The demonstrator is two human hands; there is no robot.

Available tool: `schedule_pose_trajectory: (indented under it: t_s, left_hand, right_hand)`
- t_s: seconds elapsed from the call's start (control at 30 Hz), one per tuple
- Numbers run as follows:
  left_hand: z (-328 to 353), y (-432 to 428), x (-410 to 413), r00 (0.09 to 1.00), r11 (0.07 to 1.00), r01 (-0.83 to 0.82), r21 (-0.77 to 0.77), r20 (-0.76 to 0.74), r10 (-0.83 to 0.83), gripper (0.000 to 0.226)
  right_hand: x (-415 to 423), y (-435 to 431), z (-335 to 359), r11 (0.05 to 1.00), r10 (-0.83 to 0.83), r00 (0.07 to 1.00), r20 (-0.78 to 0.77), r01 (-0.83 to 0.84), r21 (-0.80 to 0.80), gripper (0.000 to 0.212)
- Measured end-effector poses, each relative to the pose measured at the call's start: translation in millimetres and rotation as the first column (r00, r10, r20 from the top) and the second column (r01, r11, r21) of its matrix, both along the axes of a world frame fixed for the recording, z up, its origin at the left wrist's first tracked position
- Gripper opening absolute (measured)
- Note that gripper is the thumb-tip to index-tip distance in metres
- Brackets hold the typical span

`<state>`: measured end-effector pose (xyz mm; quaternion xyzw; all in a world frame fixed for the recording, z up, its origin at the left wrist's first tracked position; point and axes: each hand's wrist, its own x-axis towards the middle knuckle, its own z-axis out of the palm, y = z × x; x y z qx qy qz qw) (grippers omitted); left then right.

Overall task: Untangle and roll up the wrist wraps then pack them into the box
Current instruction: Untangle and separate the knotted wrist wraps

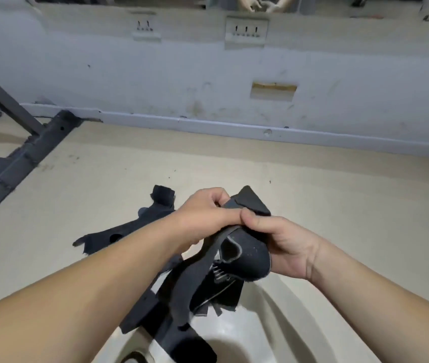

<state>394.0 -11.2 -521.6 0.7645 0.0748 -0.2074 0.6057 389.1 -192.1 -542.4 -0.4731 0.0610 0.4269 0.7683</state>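
Both hands hold a tangled black wrist wrap (237, 254) above the floor at the lower middle of the head view. My left hand (205, 213) grips its upper part with closed fingers. My right hand (284, 244) clasps the wrap from the right, thumb on top. Loose black straps hang down from the bundle toward my lap. A second black wrist wrap (132, 226) lies stretched out flat on the beige floor, just left of my left wrist. No box is in view.
A grey wall with a skirting board (234, 127) runs across ahead, with socket plates (246, 31) high on it. A dark metal frame (25, 150) stands on the floor at the left. Pale beige floor (339, 192) spreads around the hands.
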Motion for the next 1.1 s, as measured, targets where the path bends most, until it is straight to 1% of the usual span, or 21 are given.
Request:
schedule_pose_trajectory:
  t_s: [0.07, 0.17, 0.2, 0.23, 0.3, 0.33, 0.4, 0.43, 0.47, 0.5, 0.57, 0.63, 0.67, 0.7, 0.73, 0.8, 0.83, 0.9, 0.97, 1.03, 1.1]
  left_hand:
    - [42, -1, -9, 0.991, 0.991, -0.120, -0.054, 0.051, 0.123, 0.045]
    - [89, 1, -23, 0.907, 0.917, -0.379, -0.125, 0.147, 0.394, 0.040]
    - [100, 3, -30, 0.881, 0.890, -0.434, -0.139, 0.140, 0.451, 0.039]
    - [112, 2, -37, 0.877, 0.877, -0.457, -0.148, 0.087, 0.472, 0.041]
    - [129, -9, -54, 0.916, 0.894, -0.399, -0.202, -0.114, 0.384, 0.055]
    - [132, -18, -62, 0.934, 0.915, -0.337, -0.220, -0.200, 0.296, 0.061]
    - [135, -39, -77, 0.952, 0.951, -0.172, -0.259, -0.290, 0.093, 0.068]
    - [136, -52, -84, 0.951, 0.941, -0.115, -0.318, -0.310, 0.011, 0.072]
    - [135, -60, -87, 0.954, 0.917, -0.076, -0.392, -0.296, -0.047, 0.073]
    - [136, -66, -88, 0.961, 0.888, -0.072, -0.455, -0.271, -0.061, 0.069]
    - [140, -68, -88, 0.970, 0.869, -0.059, -0.491, -0.232, -0.065, 0.062]
    - [143, -62, -83, 0.980, 0.914, -0.020, -0.405, -0.191, -0.063, 0.064]
    - [144, -59, -82, 0.985, 0.931, -0.010, -0.366, -0.166, -0.055, 0.070]
    - [143, -56, -80, 0.988, 0.935, -0.003, -0.356, -0.147, -0.053, 0.076]
    - [143, -55, -77, 0.991, 0.928, -0.008, -0.371, -0.130, -0.044, 0.074]
    - [139, -53, -70, 0.995, 0.912, -0.088, -0.401, -0.084, 0.059, 0.052]
    - [138, -50, -65, 0.988, 0.897, -0.154, -0.415, -0.060, 0.142, 0.042]
    - [140, -42, -55, 0.952, 0.839, -0.282, -0.465, -0.029, 0.304, 0.034]
    - [143, -30, -46, 0.905, 0.775, -0.372, -0.511, -0.015, 0.425, 0.026]
    - [144, -21, -42, 0.868, 0.759, -0.430, -0.489, 0.009, 0.497, 0.027]
    - [139, -17, -39, 0.838, 0.745, -0.464, -0.479, 0.035, 0.544, 0.030]
  right_hand:
    - [-5, -4, 43, 0.999, -0.024, 0.994, 0.109, 0.027, -0.024, 0.040]
    - [-14, -16, 98, 0.962, -0.096, 0.957, 0.275, 0.161, -0.223, 0.017]
    - [-21, -22, 112, 0.933, -0.112, 0.933, 0.343, 0.217, -0.287, 0.012]
    - [-28, -29, 123, 0.904, -0.121, 0.904, 0.409, 0.271, -0.331, 0.008]
    - [-44, -37, 141, 0.865, -0.145, 0.837, 0.528, 0.366, -0.344, 0.011]
    - [-51, -41, 146, 0.851, -0.155, 0.797, 0.584, 0.407, -0.331, 0.016]
    - [-66, -48, 154, 0.845, -0.160, 0.715, 0.680, 0.455, -0.279, 0.024]
    - [-73, -50, 157, 0.867, -0.179, 0.695, 0.697, 0.446, -0.223, 0.032]
    - [-81, -51, 158, 0.889, -0.191, 0.687, 0.701, 0.424, -0.174, 0.042]
    - [-86, -52, 159, 0.908, -0.178, 0.681, 0.711, 0.391, -0.147, 0.049]
    - [-90, -53, 161, 0.937, -0.123, 0.678, 0.725, 0.321, -0.141, 0.054]
    - [-88, -57, 161, 0.949, -0.113, 0.690, 0.714, 0.288, -0.128, 0.044]
    - [-86, -58, 162, 0.943, -0.121, 0.694, 0.710, 0.303, -0.135, 0.038]
    - [-85, -60, 161, 0.934, -0.114, 0.696, 0.709, 0.318, -0.162, 0.034]
    - [-84, -63, 159, 0.925, -0.090, 0.709, 0.700, 0.320, -0.205, 0.033]
    - [-84, -70, 153, 0.914, 0.024, 0.753, 0.657, 0.250, -0.320, 0.033]
    - [-82, -75, 147, 0.903, 0.107, 0.783, 0.612, 0.181, -0.390, 0.028]
    - [-81, -85, 137, 0.869, 0.240, 0.842, 0.483, 0.035, -0.493, 0.014]
    - [-80, -93, 130, 0.858, 0.310, 0.871, 0.381, -0.084, -0.507, 0.008]
    - [-77, -99, 125, 0.812, 0.365, 0.853, 0.372, -0.097, -0.575, 0.006]
    - [-72, -103, 118, 0.776, 0.354, 0.852, 0.386, -0.037, -0.630, 0.006]
